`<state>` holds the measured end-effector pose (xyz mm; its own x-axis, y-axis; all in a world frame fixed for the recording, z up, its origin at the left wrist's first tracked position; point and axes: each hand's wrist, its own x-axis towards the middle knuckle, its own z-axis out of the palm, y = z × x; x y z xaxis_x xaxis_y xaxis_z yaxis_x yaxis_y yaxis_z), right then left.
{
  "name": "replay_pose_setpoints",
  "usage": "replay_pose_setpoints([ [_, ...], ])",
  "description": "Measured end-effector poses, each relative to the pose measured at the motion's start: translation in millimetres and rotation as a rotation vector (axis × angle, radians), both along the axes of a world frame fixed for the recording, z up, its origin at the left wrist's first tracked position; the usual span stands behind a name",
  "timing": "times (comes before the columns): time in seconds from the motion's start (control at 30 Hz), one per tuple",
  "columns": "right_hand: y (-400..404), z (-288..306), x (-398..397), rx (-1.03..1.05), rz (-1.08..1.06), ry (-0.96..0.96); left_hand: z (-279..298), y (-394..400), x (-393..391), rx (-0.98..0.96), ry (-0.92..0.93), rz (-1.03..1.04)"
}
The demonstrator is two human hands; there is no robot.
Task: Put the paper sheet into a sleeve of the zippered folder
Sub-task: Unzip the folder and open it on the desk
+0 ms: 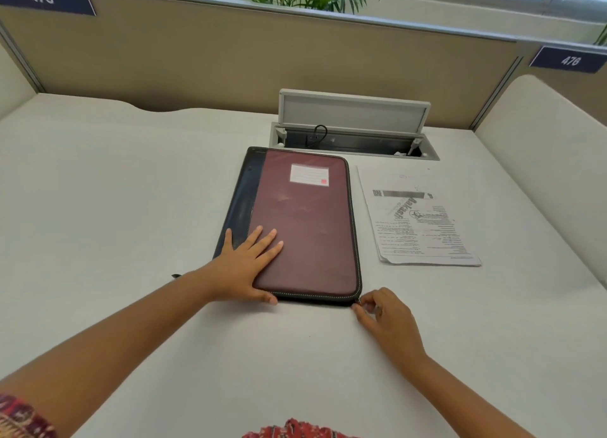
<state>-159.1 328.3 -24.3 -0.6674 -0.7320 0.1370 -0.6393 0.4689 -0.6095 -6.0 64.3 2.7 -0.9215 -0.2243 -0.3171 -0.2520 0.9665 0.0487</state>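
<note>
A maroon zippered folder [305,217] with a black spine and a white label lies closed in the middle of the white desk. My left hand [244,267] rests flat on its near left corner, fingers spread, thumb along the front edge. My right hand [382,316] pinches the small zipper pull [358,303] at the folder's near right corner. The printed paper sheet [417,217] lies flat on the desk just right of the folder, untouched.
An open cable box [353,135] with its lid raised sits in the desk behind the folder. Beige partition walls [230,53] close off the back and sides. A plant stands behind the partition.
</note>
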Motion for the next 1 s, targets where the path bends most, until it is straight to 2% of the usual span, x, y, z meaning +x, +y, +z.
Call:
replay_pose_setpoints([
  [0.27, -0.4, 7.1, -3.8, -0.015, -0.061, -0.091, 27.5, 10.0, -12.0, -0.113, -0.029, -0.089],
  [0.47, -5.1, 12.1, 1.3, 0.140, -0.096, -0.153, 27.5, 21.3, -19.5, -0.080, 0.057, -0.085],
  [0.73, -29.8, 14.0, 46.4, 0.228, 0.090, 0.028, 24.3, 33.2, -22.2, -0.064, 0.151, -0.041],
  [1.0, -72.2, 7.9, 81.2, 0.158, 0.276, 0.134, 25.8, 34.9, -17.3, -0.016, 0.228, 0.007],
])
